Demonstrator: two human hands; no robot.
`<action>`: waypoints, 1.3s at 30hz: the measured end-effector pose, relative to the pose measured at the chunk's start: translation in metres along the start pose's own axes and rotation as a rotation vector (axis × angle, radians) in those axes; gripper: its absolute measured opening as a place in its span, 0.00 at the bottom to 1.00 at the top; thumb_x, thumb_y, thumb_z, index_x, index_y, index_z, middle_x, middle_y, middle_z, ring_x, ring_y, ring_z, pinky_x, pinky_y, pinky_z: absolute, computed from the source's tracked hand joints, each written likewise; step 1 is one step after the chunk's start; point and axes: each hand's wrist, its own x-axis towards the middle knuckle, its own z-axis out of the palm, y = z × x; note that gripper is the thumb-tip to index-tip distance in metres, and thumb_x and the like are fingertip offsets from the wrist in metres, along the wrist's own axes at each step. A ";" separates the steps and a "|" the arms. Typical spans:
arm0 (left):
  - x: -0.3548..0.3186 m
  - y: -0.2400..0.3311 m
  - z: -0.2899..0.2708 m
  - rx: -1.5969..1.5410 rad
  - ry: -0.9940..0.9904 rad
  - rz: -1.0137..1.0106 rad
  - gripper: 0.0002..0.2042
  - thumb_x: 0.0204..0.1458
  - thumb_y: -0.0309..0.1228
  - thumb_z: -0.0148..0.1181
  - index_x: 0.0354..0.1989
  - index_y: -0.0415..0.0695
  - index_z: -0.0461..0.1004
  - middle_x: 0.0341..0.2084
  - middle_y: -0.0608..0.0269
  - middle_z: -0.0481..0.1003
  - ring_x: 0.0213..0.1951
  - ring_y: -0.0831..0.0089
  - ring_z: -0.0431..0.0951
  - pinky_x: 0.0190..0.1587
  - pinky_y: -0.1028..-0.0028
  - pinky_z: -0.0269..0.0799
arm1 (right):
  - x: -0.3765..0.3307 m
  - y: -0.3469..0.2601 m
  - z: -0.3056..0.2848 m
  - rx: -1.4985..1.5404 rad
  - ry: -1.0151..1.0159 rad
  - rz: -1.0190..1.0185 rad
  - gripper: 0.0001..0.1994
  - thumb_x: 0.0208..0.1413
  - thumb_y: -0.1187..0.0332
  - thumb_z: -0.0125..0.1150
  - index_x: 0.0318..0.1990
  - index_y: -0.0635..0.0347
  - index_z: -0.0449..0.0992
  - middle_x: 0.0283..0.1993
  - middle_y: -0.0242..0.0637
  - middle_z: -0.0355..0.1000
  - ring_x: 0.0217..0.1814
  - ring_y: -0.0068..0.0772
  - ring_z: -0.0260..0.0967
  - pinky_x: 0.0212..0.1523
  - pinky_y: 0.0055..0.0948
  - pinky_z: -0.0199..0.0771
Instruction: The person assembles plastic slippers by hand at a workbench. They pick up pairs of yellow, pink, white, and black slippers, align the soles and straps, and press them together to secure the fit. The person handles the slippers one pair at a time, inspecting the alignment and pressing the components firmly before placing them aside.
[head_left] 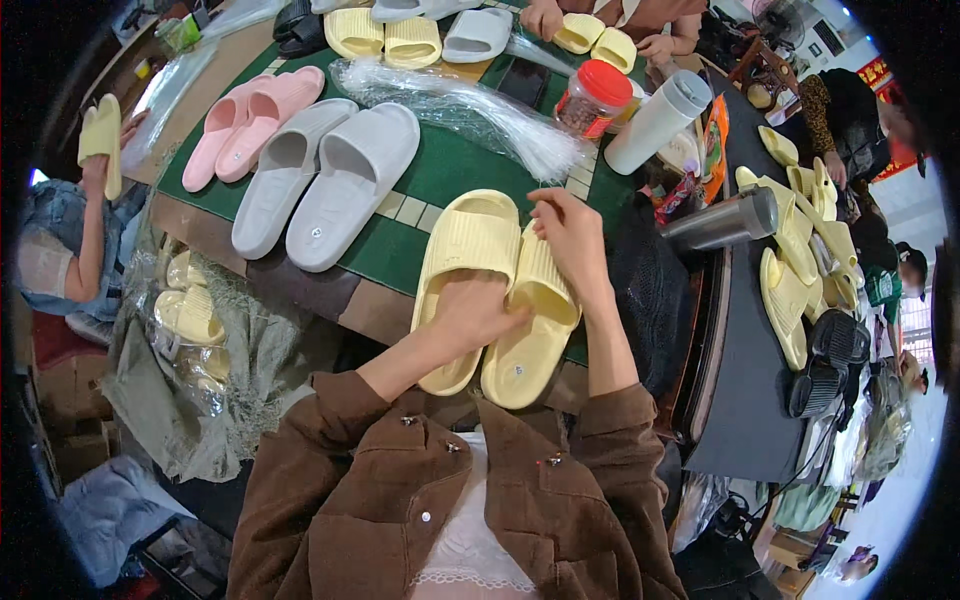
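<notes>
The person's left hand (472, 308) reaches into the foot opening of the left slide slipper (468, 238), its fingers passing under the strap and out of sight, so whether they grip anything there cannot be told; its thumb side is toward the right slide slipper (530, 350). The right hand (572, 238) is at that slipper's toe end, on the outer side, fingers bent; whether they pinch the edge cannot be made out. Both slippers lie side by side at the near edge of the tabletop (385, 308), toes toward its far edge and heels toward the person. They are pale yellow, with ribbed broad straps, smooth footbeds, rounded soles and a small round mark on the right one's heel. Toward the tabletop's far right corner stands a clear jar (588, 108) with a red lid, holding reddish-brown contents too small to identify. Near it are a white tumbler (650, 130) and, closer to the person, a steel tumbler (715, 222); both have their tops on, contents hidden. Below the tabletop's near edge, toward the left, an open woven sack (165, 405) holds yellow slippers (190, 315) in clear plastic.
</notes>
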 end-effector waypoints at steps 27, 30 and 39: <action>0.053 -0.002 -0.065 -0.206 0.449 0.268 0.07 0.54 0.27 0.55 0.37 0.38 0.74 0.28 0.48 0.75 0.34 0.51 0.78 0.36 0.61 0.72 | -0.010 -0.005 0.017 0.000 0.116 -0.164 0.05 0.55 0.77 0.54 0.36 0.69 0.73 0.33 0.52 0.73 0.34 0.50 0.73 0.36 0.38 0.71; 0.078 -0.015 -0.045 -0.293 0.357 0.271 0.08 0.55 0.26 0.53 0.41 0.37 0.74 0.30 0.46 0.76 0.35 0.49 0.78 0.38 0.59 0.72 | -0.013 -0.006 0.018 -0.006 0.153 -0.176 0.05 0.54 0.78 0.54 0.38 0.69 0.74 0.33 0.51 0.73 0.34 0.49 0.73 0.36 0.37 0.72; 0.077 -0.018 -0.030 -0.451 0.357 0.236 0.07 0.55 0.26 0.54 0.39 0.37 0.74 0.29 0.49 0.77 0.29 0.60 0.79 0.33 0.67 0.72 | -0.017 -0.026 0.007 0.043 0.164 0.050 0.06 0.56 0.75 0.58 0.38 0.68 0.76 0.32 0.45 0.77 0.32 0.34 0.77 0.36 0.31 0.75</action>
